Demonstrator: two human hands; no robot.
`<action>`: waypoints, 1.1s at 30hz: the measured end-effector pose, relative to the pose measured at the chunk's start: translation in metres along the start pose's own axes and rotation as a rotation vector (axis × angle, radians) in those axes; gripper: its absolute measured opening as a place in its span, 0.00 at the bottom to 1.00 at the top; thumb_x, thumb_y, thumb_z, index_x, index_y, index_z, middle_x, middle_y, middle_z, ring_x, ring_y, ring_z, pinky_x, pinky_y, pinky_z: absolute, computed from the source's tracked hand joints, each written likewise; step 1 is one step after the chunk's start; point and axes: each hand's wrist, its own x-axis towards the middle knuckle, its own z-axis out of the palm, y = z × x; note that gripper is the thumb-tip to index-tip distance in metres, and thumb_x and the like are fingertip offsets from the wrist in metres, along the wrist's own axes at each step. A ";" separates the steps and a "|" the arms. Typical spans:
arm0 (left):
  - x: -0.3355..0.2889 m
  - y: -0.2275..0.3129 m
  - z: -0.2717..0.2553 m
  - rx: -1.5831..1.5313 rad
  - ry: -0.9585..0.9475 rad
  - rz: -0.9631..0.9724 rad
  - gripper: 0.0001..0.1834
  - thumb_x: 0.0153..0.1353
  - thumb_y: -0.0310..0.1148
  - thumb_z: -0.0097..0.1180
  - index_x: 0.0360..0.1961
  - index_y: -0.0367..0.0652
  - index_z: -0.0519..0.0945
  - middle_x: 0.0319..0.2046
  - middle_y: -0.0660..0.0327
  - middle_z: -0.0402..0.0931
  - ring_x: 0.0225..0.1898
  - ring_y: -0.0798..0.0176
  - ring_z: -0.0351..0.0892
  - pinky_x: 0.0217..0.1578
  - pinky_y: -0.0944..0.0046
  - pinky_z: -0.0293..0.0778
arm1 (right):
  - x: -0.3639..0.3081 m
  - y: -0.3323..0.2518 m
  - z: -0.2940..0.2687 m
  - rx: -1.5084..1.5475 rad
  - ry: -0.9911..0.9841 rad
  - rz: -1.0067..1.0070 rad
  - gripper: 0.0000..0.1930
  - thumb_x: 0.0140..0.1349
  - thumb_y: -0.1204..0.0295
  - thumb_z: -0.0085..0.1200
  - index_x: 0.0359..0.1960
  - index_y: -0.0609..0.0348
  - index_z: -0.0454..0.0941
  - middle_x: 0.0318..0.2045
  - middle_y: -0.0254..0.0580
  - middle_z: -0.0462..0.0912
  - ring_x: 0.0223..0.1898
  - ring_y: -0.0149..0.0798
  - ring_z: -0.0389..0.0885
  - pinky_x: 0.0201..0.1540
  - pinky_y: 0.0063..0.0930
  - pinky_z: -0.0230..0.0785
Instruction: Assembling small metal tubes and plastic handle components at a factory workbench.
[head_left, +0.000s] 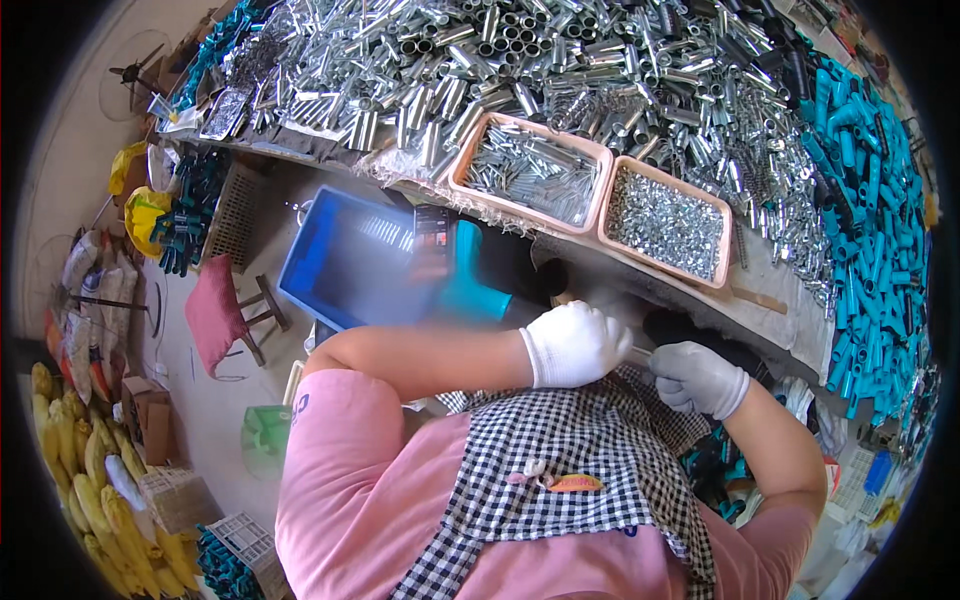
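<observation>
My left hand [578, 345], in a white knit glove, is closed in front of the checked apron [560, 450]. Close by on its right is my right hand [698, 380], gloved in greyish white, with its fingers curled shut. A short, slim metal piece [640, 354] shows in the gap between the two hands; my right fingers close on its end. What lies inside my left fist is hidden. Beyond the hands, below the bench edge, a teal plastic pipe-shaped part [476, 280] shows beside a blue crate [325, 255], which is partly smeared by a hazy blur.
A bench ahead bears heaped metal tubes [510, 45] and springs. Two peach trays, one of metal pins [530, 175] and one of small metal parts [665, 220], sit at its near edge. Teal handles [850, 200] pile up right. A red-covered stool [215, 315] stands left.
</observation>
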 end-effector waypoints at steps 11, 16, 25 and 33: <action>-0.001 -0.028 0.002 -1.510 -0.736 -0.138 0.19 0.66 0.45 0.56 0.39 0.36 0.82 0.27 0.53 0.81 0.27 0.59 0.81 0.27 0.62 0.75 | -0.014 0.003 0.025 -1.827 0.398 -1.198 0.14 0.47 0.65 0.63 0.30 0.60 0.77 0.13 0.34 0.69 0.15 0.39 0.73 0.15 0.36 0.62; -0.005 -0.036 0.012 -2.240 -1.141 -0.387 0.19 0.68 0.45 0.54 0.43 0.38 0.83 0.23 0.63 0.79 0.15 0.72 0.73 0.15 0.73 0.69 | -0.019 -0.015 0.027 -2.036 0.494 -1.531 0.13 0.41 0.67 0.61 0.29 0.61 0.79 0.13 0.31 0.67 0.14 0.36 0.69 0.15 0.33 0.58; -0.007 -0.018 -0.008 -0.862 -0.510 -0.167 0.18 0.63 0.47 0.53 0.38 0.41 0.81 0.25 0.45 0.79 0.30 0.41 0.80 0.33 0.48 0.77 | 0.018 0.023 0.021 -1.035 0.229 -0.638 0.12 0.59 0.65 0.57 0.29 0.64 0.78 0.22 0.57 0.79 0.26 0.57 0.80 0.29 0.43 0.71; -0.018 -0.006 -0.004 -0.478 -0.335 -0.230 0.21 0.58 0.49 0.59 0.30 0.39 0.77 0.22 0.50 0.79 0.27 0.47 0.82 0.28 0.51 0.78 | 0.013 -0.018 0.019 -0.911 0.252 -0.312 0.14 0.60 0.64 0.57 0.34 0.66 0.78 0.22 0.50 0.79 0.24 0.45 0.79 0.31 0.37 0.71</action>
